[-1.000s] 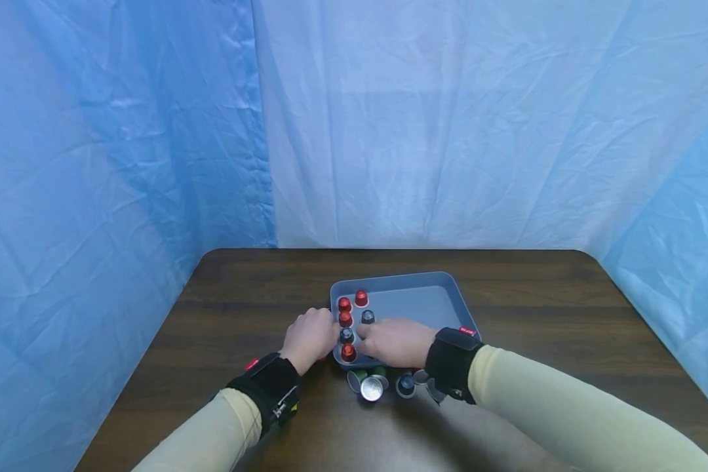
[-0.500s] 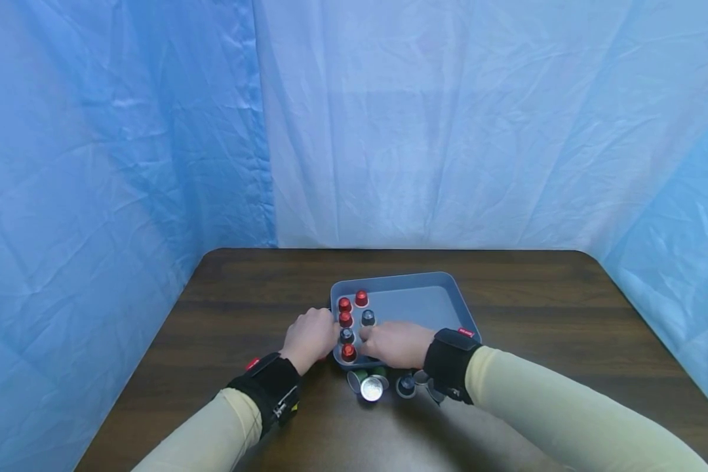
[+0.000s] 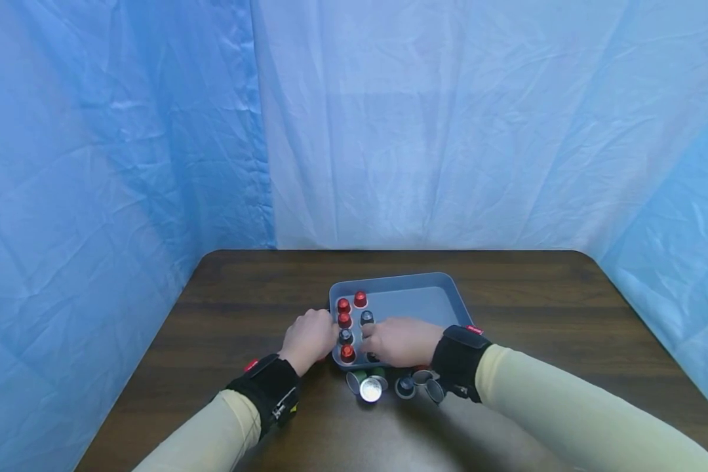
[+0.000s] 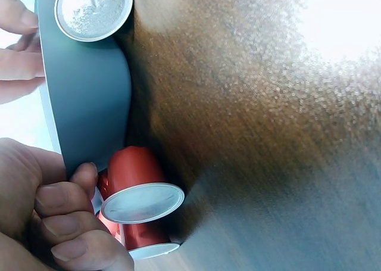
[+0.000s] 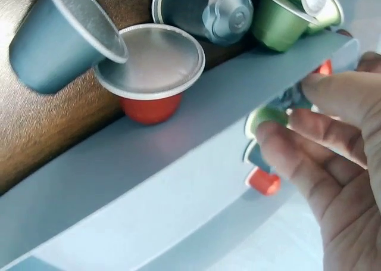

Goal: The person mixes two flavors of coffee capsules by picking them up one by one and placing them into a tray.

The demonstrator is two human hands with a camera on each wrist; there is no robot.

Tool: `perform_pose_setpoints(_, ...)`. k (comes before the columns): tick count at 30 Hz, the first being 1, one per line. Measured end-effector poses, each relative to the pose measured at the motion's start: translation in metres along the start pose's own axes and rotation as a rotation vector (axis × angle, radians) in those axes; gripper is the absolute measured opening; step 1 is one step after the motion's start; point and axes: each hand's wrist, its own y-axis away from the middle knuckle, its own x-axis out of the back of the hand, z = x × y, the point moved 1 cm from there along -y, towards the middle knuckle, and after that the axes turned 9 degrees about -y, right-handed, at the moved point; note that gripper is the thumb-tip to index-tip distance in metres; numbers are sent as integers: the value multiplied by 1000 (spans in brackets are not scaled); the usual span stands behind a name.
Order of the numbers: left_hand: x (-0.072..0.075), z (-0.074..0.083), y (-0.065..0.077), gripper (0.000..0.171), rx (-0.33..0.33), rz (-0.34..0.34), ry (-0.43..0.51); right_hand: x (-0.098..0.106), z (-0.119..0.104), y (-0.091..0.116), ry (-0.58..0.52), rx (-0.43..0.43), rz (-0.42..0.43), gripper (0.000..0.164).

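My left hand [image 3: 311,334] grips the left rim of a blue-grey tray [image 3: 415,301], its fingers curled at the wall in the left wrist view. Over the tray's near part, my right hand [image 3: 404,342] has its thumb and fingers apart. In the right wrist view, a fingertip overlaps a green coffee capsule [image 5: 265,119]; contact is unclear. A dark blue capsule [image 5: 292,97] lies near the thumb. Red capsules [image 3: 345,320] and a dark capsule [image 3: 345,337] stand lid-down in a left column. Another dark capsule [image 3: 367,317] stands in the second column.
Loose capsules lie before the tray: a silver-lidded one [image 3: 370,389], a dark one [image 3: 405,387], a green one [image 5: 278,24] and a red one [image 5: 152,107]. Red capsules [image 4: 137,170] lie by the left hand. A blue curtain [image 3: 419,131] hangs behind the wooden table [image 3: 537,295].
My right hand has shifted slightly right, and a dark capsule beneath it now shows in the head view. The left hand stays at the tray's rim.
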Motion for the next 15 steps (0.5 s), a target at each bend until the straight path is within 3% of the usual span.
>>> perform_pose_setpoints(7, 0, 1, 0, 25, 1, 1, -18, 13, 0, 16, 32, -69, 12, 26)
perform_pose_setpoints(15, -1, 0, -1, 25, -3, 9, -29, 26, 3, 42, 75, -73, 37, 31)
